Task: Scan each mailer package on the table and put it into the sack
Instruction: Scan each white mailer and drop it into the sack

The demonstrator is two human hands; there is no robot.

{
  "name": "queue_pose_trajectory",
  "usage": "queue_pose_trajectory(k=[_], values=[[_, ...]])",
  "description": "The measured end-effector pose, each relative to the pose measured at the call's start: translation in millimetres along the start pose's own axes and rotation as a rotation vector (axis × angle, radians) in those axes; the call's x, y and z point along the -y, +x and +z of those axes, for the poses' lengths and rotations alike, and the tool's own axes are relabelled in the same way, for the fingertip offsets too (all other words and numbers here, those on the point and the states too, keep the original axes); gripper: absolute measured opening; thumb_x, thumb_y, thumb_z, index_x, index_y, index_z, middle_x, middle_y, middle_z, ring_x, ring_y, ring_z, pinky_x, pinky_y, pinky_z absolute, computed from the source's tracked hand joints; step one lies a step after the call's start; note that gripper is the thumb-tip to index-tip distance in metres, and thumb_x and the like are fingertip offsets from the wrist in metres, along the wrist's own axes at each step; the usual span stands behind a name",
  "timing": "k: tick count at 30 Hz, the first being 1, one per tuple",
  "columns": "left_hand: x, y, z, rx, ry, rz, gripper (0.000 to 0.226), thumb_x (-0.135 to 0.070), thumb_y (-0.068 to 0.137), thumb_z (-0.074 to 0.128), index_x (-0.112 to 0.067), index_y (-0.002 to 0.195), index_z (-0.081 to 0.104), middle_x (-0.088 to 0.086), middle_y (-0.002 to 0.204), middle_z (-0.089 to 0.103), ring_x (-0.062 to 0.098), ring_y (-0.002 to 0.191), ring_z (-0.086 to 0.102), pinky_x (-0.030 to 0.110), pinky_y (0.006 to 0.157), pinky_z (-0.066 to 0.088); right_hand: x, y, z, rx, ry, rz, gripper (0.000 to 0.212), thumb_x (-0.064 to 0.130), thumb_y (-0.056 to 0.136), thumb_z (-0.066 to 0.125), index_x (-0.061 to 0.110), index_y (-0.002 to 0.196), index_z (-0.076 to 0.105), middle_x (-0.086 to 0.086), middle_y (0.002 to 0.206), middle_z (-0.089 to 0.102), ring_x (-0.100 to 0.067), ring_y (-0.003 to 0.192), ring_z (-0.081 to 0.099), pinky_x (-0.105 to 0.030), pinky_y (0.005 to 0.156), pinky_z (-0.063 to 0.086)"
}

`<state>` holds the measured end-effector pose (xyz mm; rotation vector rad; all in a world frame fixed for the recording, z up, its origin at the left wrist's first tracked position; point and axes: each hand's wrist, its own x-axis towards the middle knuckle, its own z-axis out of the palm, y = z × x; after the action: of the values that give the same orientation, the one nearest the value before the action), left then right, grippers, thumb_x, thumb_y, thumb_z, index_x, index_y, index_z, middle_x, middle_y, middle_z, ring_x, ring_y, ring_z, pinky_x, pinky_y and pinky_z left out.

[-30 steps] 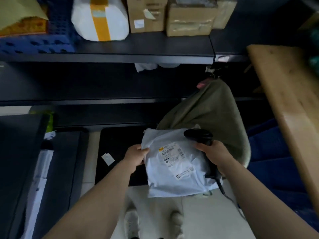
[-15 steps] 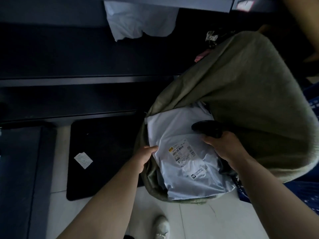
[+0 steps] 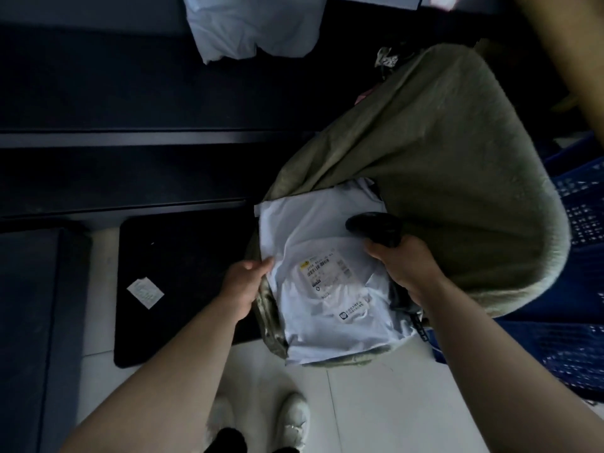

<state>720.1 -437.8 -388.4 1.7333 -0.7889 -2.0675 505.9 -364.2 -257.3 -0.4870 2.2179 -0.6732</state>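
Observation:
A light grey mailer package (image 3: 330, 308) with a barcode label lies in the mouth of the olive green sack (image 3: 457, 178), partly inside it. My left hand (image 3: 246, 282) grips the mailer's left edge together with the sack's rim. My right hand (image 3: 403, 268) holds a black barcode scanner (image 3: 376, 227) over the mailer's right side. Another pale mailer shows deeper in the sack behind it.
Dark shelving (image 3: 130, 138) runs across the back, with a white bag (image 3: 251, 27) on a shelf. A black mat (image 3: 183, 279) with a paper scrap (image 3: 145, 292) lies on the tiled floor. A blue crate (image 3: 575, 289) stands at right, a wooden table edge (image 3: 568, 60) above it.
The mailer has gone from in front of the sack down into its mouth. My view has dropped closer to the sack; both hands kept their hold.

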Motion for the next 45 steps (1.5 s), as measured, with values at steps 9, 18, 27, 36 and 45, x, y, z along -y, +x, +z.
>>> queue_pose_trajectory(k=[9,18,27,36,45], values=[[-92.2,-106.3,-41.4,-0.006,-0.02,0.178,0.017,-0.008,0.078,0.076,-0.008,0.089,0.062,0.013,0.091,0.069,0.021,0.075,0.067,0.028,0.065,0.057,27.2,-31.9,-13.8,-0.071,0.123,0.009,0.038,0.033,0.087,0.072,0.005,0.112,0.063,-0.008,0.09,0.064,-0.024,0.076,0.06,-0.032,0.07,0.047],[-100.5,-151.0,-60.9,-0.289,0.027,0.336,0.037,-0.002,0.094,0.055,-0.024,0.122,0.063,0.002,0.123,0.064,0.017,0.112,0.061,0.036,0.104,0.046,31.2,-56.4,-32.8,0.031,-0.083,0.09,0.048,0.03,0.086,0.073,-0.006,0.116,0.061,-0.015,0.095,0.06,-0.029,0.085,0.057,-0.033,0.072,0.043],[-102.4,-188.5,-54.2,-0.188,0.213,0.356,0.058,-0.004,0.093,0.058,-0.021,0.146,0.04,-0.003,0.135,0.055,0.012,0.12,0.054,0.024,0.102,0.042,50.5,-73.5,-39.0,0.155,0.055,0.133,0.035,0.023,0.088,0.073,-0.003,0.11,0.063,-0.01,0.082,0.061,-0.025,0.073,0.058,-0.033,0.07,0.046],[-90.1,-190.4,-59.0,-0.219,0.233,0.311,0.055,-0.002,0.094,0.056,-0.03,0.14,0.046,-0.005,0.121,0.064,0.012,0.111,0.061,0.036,0.104,0.046,80.3,-34.1,-17.3,0.012,0.399,0.071,0.053,0.033,0.084,0.075,-0.004,0.119,0.058,-0.013,0.111,0.065,-0.029,0.096,0.063,-0.042,0.094,0.053],[-85.7,-173.3,-43.4,-0.24,0.173,0.303,0.049,-0.005,0.096,0.054,-0.032,0.136,0.049,-0.007,0.111,0.065,0.01,0.102,0.064,0.03,0.091,0.053,14.3,-18.4,14.5,0.308,0.005,0.146,0.051,0.024,0.089,0.071,-0.002,0.13,0.057,-0.018,0.124,0.061,-0.033,0.11,0.06,-0.039,0.088,0.05]])
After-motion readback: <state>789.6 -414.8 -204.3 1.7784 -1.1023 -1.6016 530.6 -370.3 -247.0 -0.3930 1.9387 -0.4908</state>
